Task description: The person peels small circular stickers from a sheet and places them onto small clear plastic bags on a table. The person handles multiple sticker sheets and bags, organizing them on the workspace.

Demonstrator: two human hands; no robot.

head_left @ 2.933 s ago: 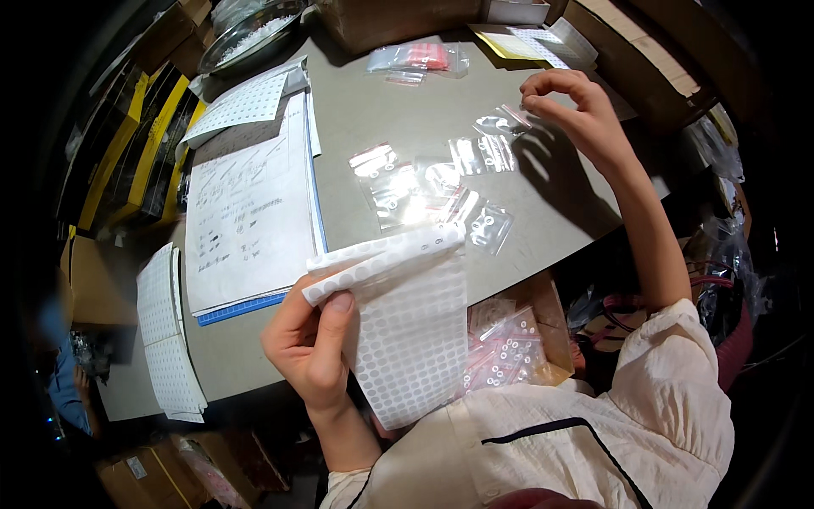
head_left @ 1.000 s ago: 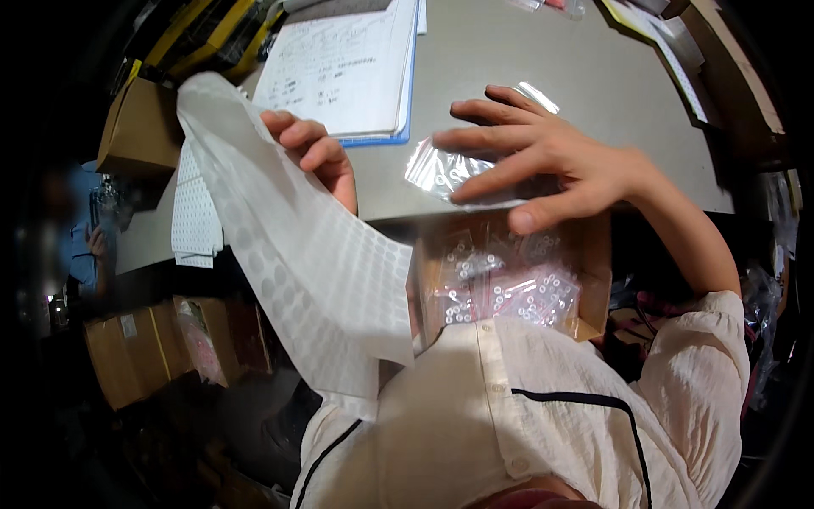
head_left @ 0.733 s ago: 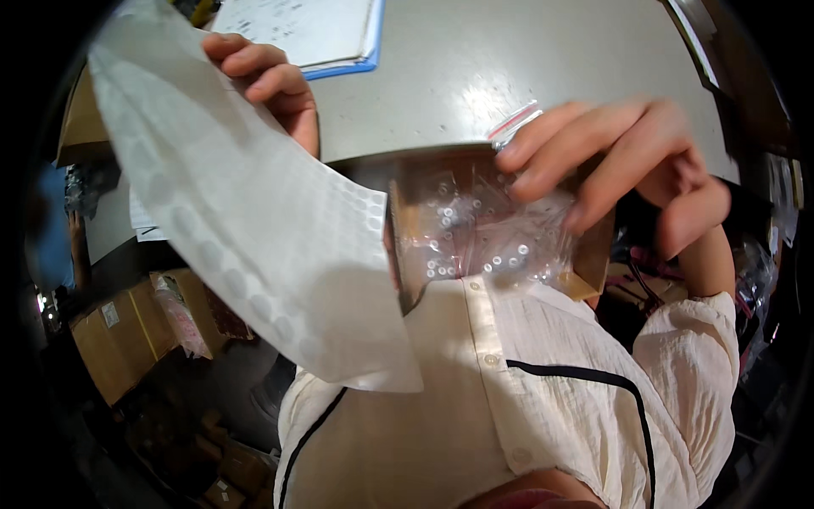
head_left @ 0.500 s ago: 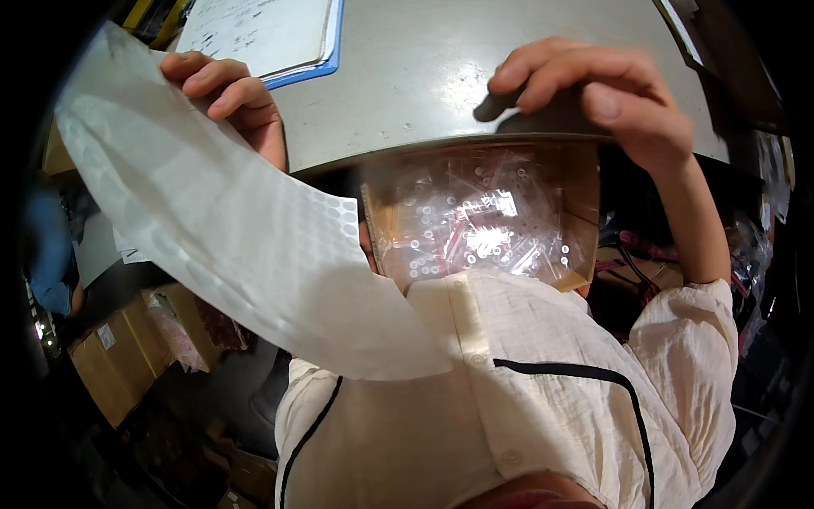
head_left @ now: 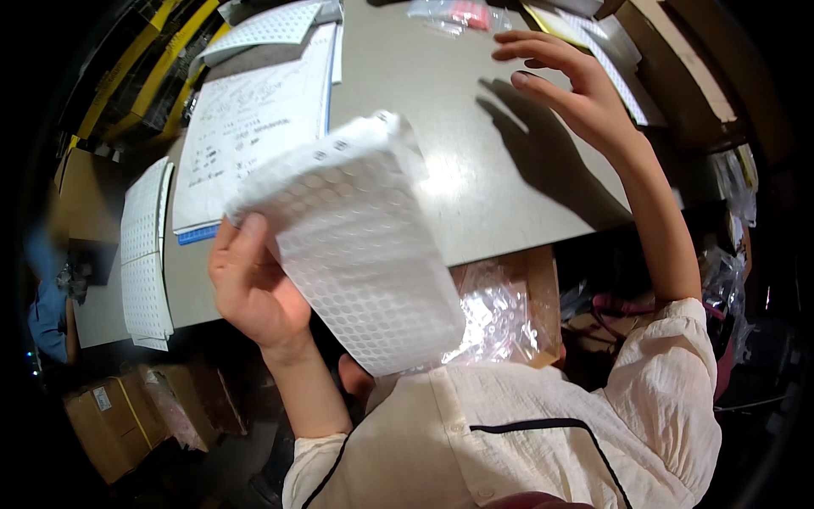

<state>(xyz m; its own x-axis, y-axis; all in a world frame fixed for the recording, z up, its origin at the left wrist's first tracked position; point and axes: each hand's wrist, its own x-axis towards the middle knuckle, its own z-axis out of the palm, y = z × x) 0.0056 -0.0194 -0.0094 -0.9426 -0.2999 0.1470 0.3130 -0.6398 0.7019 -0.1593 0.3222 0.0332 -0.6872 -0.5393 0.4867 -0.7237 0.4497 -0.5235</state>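
My left hand (head_left: 259, 293) grips a white sheet of round stickers (head_left: 365, 271) by its left edge, thumb on top. The sheet hangs tilted across my front, its far edge curling over, with a few dark-marked circles near that curl. Rows of clear-looking circles cover the part facing me. My right hand (head_left: 577, 85) is raised over the right side of the table (head_left: 441, 102), fingers apart and holding nothing. Its shadow falls on the tabletop.
Written papers (head_left: 254, 136) lie on a blue clipboard at the left. Beside them is a banded stack of sticker sheets (head_left: 146, 254). A cardboard box (head_left: 545, 293) of clear bags sits below the table edge. Small bags with red (head_left: 462, 15) lie far back. A blue sleeve (head_left: 49, 318) shows far left.
The sheet has swung from the upper left toward the middle, and its circles now face me more. My left hand has come nearer. The view takes in more of the table.
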